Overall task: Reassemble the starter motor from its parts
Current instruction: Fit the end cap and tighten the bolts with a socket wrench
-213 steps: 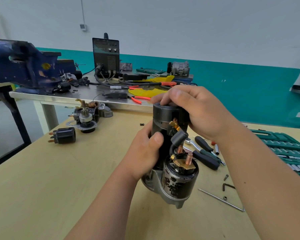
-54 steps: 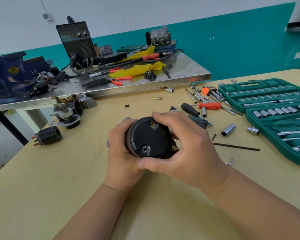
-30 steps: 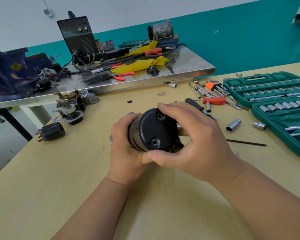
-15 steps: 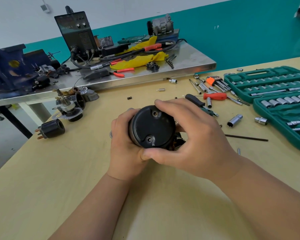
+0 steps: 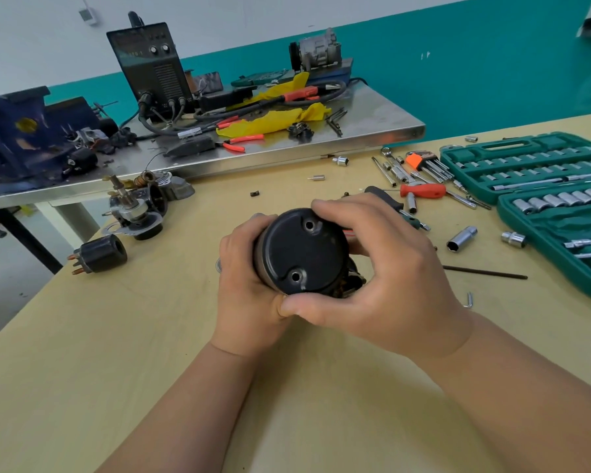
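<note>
The starter motor lies on its side at the middle of the wooden table, its round black end cap with two empty bolt holes facing me. My left hand grips the motor body from the left. My right hand curls round the cap from the right, index finger over the top rim, thumb under the bottom rim. Most of the motor body is hidden behind both hands. A thin long bolt lies on the table to the right.
A black solenoid cap and a dismantled motor assembly sit at the left. Sockets, screwdrivers and hex keys lie to the right, beside an open green socket set. A steel bench with a welder stands behind.
The motor went from standing upright in both hands to lying with its end cap facing me. Over the last second the cap has turned slightly, its bolt holes shifting position.
</note>
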Available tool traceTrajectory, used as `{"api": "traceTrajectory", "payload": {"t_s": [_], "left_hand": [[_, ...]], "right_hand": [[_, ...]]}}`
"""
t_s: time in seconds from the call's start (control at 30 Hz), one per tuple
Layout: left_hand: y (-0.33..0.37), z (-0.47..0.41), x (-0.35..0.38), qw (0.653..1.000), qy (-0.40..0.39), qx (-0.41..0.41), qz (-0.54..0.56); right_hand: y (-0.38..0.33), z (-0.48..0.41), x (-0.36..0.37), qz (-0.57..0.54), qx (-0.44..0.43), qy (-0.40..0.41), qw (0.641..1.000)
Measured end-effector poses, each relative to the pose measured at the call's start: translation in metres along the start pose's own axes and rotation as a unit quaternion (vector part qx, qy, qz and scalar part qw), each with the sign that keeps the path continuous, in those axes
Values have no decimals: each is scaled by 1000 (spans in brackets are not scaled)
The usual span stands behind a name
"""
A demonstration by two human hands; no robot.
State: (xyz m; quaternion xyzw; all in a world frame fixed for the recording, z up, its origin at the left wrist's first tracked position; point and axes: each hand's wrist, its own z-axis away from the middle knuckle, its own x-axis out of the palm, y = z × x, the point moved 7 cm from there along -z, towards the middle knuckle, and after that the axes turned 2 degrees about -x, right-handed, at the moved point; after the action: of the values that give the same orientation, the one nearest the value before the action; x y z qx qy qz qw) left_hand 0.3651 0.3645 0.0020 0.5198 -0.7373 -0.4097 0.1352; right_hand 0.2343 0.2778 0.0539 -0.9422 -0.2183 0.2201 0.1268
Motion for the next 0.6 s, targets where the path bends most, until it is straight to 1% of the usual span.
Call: {"api": "traceTrajectory", "payload": {"t_s": [0.03, 0.13, 0.17, 0.2, 0.23, 0.27, 0.3, 0.33, 0.37, 0.4, 0.43, 0.5, 0.53, 0.57, 0.6], "left_hand": [[-1, 0, 0, 1000, 0, 0, 2], [-2, 0, 0, 999, -11, 5, -49], [-2, -1, -1, 998, -10, 1, -54], [-2, -2, -1, 999, -9, -3, -50], [-1, -3, 0, 999, -8, -5, -37], [0, -4, 0, 1000, -6, 0, -18], [1, -4, 1, 1000, -4, 14, 1], [3, -4, 2, 1000, -4, 28, 12], [3, -4, 2, 999, -4, 37, 12], [3, -4, 3, 999, -4, 38, 12], [2, -4, 3, 999, -4, 38, 13], [2, -4, 2, 999, 1, 42, 13], [2, -4, 1, 999, 3, 43, 12], [2, -5, 1, 999, 4, 43, 13], [2, -5, 2, 999, 3, 42, 17]], "right_hand": [[0, 0, 0, 1, 0, 1, 1000], [-3, 1, -2, -17, -16, 15, 1000], [0, -1, -7, -65, 2, 39, 997], [8, -3, -14, -143, 47, 80, 985], [22, -5, -20, -241, 111, 131, 955], [38, -5, -25, -340, 177, 177, 907], [53, -5, -24, -411, 233, 195, 859], [64, -4, -19, -444, 281, 183, 831], [71, -3, -13, -444, 314, 148, 826], [73, -1, -7, -423, 332, 106, 836], [72, 2, -2, -396, 327, 65, 856], [57, 3, 4, -336, 259, 9, 905], [49, 2, 4, -309, 216, -5, 926], [43, 2, 3, -296, 185, -7, 937], [41, 1, 2, -301, 176, 0, 937]]}}
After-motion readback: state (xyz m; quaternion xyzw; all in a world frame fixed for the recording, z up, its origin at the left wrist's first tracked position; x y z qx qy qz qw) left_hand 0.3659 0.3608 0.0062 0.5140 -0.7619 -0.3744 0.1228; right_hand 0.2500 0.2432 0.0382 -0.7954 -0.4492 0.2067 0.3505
